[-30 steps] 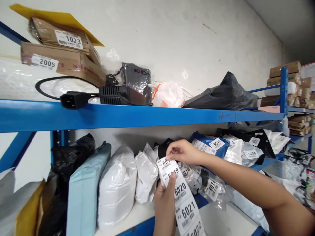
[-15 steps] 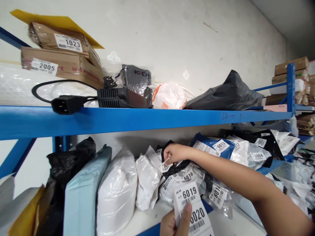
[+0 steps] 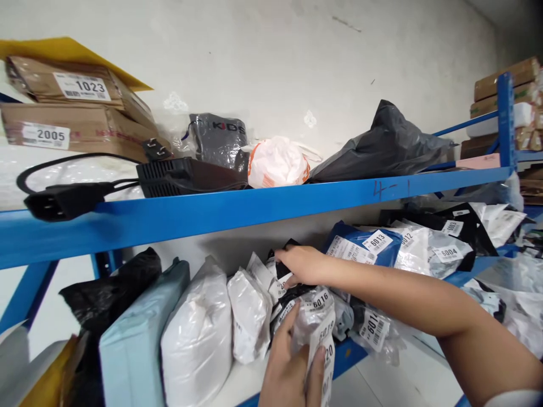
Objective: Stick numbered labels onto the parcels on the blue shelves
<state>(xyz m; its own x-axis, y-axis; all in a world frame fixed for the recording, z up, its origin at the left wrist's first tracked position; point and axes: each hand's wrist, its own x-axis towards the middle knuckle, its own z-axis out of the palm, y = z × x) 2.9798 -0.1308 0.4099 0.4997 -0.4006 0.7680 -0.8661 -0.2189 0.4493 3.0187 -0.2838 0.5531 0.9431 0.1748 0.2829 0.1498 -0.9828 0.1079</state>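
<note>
My left hand (image 3: 286, 362) is closed around a strip of white number labels (image 3: 323, 353), with 6019 and 6020 on it, its index finger raised towards the parcels. My right hand (image 3: 303, 264) reaches across from the right and grips a black plastic parcel (image 3: 292, 295). The thumb lies against a white label (image 3: 283, 281) at its front, and the fingers curl over its top. Just below is a clear-wrapped parcel labelled 6016 (image 3: 319, 301), partly hidden by the strip. White plastic parcels (image 3: 249, 316) stand to the left of it.
A blue shelf beam (image 3: 237, 209) runs above my hands. On the upper shelf sit a black power adapter (image 3: 186, 176), cartons (image 3: 80, 121) and a dark grey bag (image 3: 382, 147). Right of my hand lies a blue parcel labelled 6013 (image 3: 392, 249); a light-blue parcel (image 3: 131, 339) stands left.
My left hand has risen towards the parcels, tilting the label strip. My right hand's fingers have moved from pinching a small label to the black parcel. The view has shifted and tilted slightly.
</note>
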